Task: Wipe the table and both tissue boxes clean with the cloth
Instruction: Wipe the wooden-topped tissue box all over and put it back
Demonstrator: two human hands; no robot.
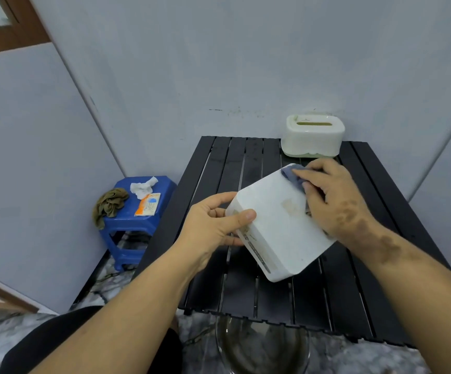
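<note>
Tilting above the middle of the black slatted table [340, 292], a white tissue box [275, 230] is held clear of the slats with its flat underside turned up toward the camera; a faint brownish stain shows on that face. The left hand [213, 222] grips the box's near-left corner, thumb curled over the upturned face and fingers [232, 241] wrapped round the side below. The right hand [335, 195] presses a grey-blue cloth [296, 179] onto the far corner of the same face; its fingers lie nearly straight over the cloth, and most of the cloth is hidden under the palm.

A second tissue box [312, 136], white with a pale green base and a slot in its lid, stands upright at the far right edge of the table, against the wall and apart from the held box.

Left of the table stands a blue plastic stool [127, 225] carrying an olive rag [109, 205], a crumpled white tissue [142, 186] and an orange-and-white packet [147, 205]. A clear glass bowl [262, 346] sits on the floor just beyond the table's near edge.
</note>
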